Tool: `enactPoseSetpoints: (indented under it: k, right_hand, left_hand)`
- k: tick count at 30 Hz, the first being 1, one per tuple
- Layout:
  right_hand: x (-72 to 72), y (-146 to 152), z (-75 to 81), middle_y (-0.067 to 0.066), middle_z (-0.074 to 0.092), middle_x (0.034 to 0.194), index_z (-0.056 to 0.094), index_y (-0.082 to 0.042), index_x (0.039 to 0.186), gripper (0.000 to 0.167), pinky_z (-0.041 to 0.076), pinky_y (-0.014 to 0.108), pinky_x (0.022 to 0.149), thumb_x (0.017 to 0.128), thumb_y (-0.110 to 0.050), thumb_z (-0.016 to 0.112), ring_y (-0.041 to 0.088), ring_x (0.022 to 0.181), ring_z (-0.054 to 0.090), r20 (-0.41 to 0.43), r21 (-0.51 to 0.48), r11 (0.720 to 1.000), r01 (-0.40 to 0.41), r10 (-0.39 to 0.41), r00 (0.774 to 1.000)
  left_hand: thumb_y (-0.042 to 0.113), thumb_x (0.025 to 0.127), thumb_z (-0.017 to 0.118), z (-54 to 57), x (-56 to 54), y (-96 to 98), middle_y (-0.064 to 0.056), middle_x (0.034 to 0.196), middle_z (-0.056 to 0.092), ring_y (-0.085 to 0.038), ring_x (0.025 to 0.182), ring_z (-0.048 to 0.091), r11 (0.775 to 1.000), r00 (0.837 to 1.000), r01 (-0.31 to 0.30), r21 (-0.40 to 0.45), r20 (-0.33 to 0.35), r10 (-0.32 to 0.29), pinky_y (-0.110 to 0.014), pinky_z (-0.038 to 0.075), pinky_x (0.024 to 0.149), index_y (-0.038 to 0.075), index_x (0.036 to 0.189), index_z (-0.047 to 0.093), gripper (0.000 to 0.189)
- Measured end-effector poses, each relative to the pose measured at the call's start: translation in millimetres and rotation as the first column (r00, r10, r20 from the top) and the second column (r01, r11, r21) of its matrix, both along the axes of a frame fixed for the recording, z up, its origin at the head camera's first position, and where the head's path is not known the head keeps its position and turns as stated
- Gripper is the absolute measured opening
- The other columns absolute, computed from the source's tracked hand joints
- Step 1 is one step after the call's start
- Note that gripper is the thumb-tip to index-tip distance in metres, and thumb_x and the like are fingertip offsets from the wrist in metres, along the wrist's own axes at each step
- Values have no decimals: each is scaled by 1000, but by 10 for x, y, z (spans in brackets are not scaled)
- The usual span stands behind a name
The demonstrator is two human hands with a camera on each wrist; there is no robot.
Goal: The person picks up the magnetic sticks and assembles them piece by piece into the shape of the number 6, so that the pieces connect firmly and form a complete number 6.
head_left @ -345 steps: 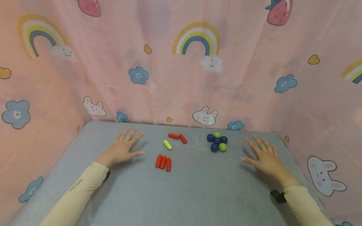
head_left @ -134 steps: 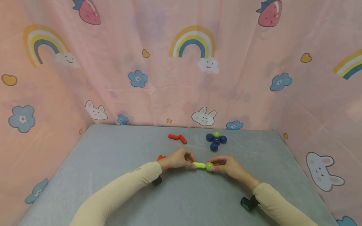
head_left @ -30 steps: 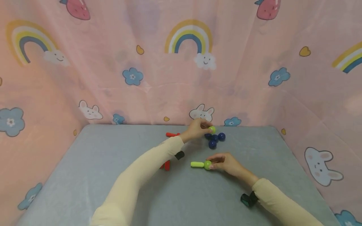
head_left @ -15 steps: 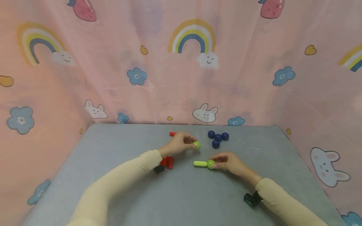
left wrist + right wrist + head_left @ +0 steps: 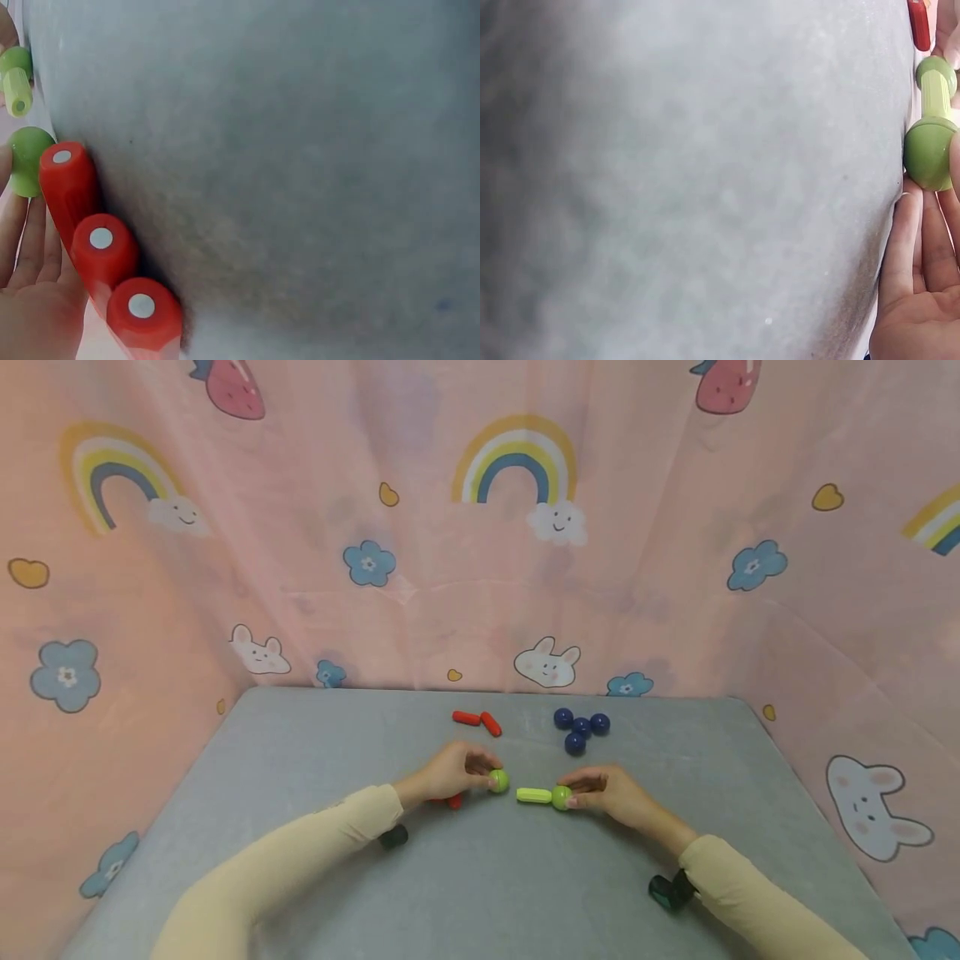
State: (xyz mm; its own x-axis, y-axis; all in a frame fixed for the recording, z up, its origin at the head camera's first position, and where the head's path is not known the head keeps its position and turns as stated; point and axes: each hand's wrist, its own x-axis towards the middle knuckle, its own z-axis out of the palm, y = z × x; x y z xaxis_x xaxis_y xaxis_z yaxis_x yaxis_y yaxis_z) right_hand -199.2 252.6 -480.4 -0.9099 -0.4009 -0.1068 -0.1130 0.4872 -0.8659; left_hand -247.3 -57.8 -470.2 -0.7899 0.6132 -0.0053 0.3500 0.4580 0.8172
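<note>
My left hand (image 5: 452, 772) pinches a green ball (image 5: 498, 781) between thumb and fingers, just left of a pale yellow-green rod (image 5: 533, 795). A gap shows between that ball and the rod's free end. At the rod's other end sits a second green ball (image 5: 561, 797), which my right hand (image 5: 611, 797) pinches; rod and ball are joined in line. In the right wrist view the held green ball (image 5: 930, 154) has the ribbed rod (image 5: 935, 94) standing out from it. Red rods (image 5: 101, 244) with pale discs in their ends lie beside my left hand, mostly hidden by it in the head view.
Two more red rods (image 5: 478, 721) lie toward the back of the grey table (image 5: 480, 893). Several dark blue balls (image 5: 581, 727) are clustered to their right. A pink patterned curtain (image 5: 420, 627) rises behind the table and along both sides.
My left hand has taken a green ball from the blue cluster and brought it forward and left, near the rod. The right hand keeps its hold on the rod's ball, nearly still.
</note>
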Motion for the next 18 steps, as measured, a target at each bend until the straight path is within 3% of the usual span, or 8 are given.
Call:
enactPoseSetpoints:
  k: [8,18]
  right_hand:
    - [-10,4,-15,15,71,119,70,-6,120,38,55,17,81,87,-24,76,22,105,67,-4,-3,1000,-2,2,1000]
    - [-13,8,-15,15,70,120,70,-6,120,38,55,17,82,87,-23,76,21,106,67,0,-6,1000,-9,9,1000]
  left_hand:
    - [15,86,77,40,82,-15,-8,111,75,-18,100,71,1000,1000,14,-14,-8,-15,-23,56,87,7,113,72,29]
    - [14,87,76,5,106,-4,-6,112,74,-17,102,71,999,999,39,-25,9,-39,-23,56,87,9,114,71,28]
